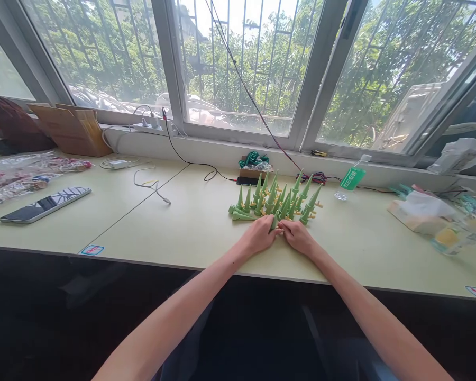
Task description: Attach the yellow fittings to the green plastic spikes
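Note:
Close to the table's front edge, my left hand (261, 234) is closed around a green cone-shaped watering spike (275, 219), its tip pointing up. My right hand (297, 235) meets it from the other side, fingers pinched at the lower end of that spike. What small part lies between the right fingertips is mostly hidden. Just beyond both hands stands a cluster of similar green watering spikes (270, 200), several with small yellow valves (311, 215) sticking out sideways. At the cluster's left, one spike (244, 216) lies on its side.
Behind the cluster are a small box with green wrapping (255, 163) and a dark phone (249, 181). A bottle (349, 179) and tissue box (420, 211) stand right. Leftward lie a white cable (153, 185), a large phone (45, 205), plastic bags (19, 177) and a cardboard box (73, 129).

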Action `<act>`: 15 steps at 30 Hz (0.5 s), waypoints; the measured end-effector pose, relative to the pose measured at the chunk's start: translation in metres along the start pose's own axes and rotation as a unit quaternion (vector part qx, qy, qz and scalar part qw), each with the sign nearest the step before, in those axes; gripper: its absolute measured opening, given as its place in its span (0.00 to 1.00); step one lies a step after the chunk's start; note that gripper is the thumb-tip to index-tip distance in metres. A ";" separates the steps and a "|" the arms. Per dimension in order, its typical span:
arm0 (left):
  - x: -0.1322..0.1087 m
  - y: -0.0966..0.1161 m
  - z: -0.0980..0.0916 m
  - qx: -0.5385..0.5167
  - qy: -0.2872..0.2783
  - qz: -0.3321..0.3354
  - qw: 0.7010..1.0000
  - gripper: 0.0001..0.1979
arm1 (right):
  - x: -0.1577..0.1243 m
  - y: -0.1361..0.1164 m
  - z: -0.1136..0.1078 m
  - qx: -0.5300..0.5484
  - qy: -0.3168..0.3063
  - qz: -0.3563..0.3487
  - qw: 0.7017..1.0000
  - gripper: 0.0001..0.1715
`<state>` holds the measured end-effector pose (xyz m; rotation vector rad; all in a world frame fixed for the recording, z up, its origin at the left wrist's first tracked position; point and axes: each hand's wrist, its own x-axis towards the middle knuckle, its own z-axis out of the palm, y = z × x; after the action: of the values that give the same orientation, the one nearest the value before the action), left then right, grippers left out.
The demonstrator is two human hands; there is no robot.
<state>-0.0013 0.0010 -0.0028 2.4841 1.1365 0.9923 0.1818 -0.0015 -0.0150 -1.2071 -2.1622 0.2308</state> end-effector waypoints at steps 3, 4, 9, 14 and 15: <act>0.000 0.000 -0.001 0.004 0.004 0.009 1.000 0.09 | 0.000 0.001 0.001 -0.011 -0.001 0.001 1.000 0.17; 0.000 0.000 -0.001 0.004 0.005 0.011 1.000 0.08 | 0.000 0.001 0.001 -0.016 -0.001 0.002 1.000 0.17; 0.000 0.000 -0.003 0.002 0.014 0.004 1.000 0.08 | 0.002 -0.001 0.003 -0.027 -0.001 0.019 0.999 0.16; 0.000 -0.001 -0.002 -0.004 0.020 0.009 1.000 0.09 | 0.006 -0.003 0.004 -0.068 -0.007 0.067 0.995 0.21; 0.000 -0.002 -0.002 -0.003 0.022 0.011 1.000 0.09 | 0.006 -0.003 0.005 -0.079 -0.010 0.075 0.994 0.22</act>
<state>-0.0034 0.0022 -0.0023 2.4869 1.1200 1.0588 0.1744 0.0026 -0.0143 -1.4653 -2.1413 0.1388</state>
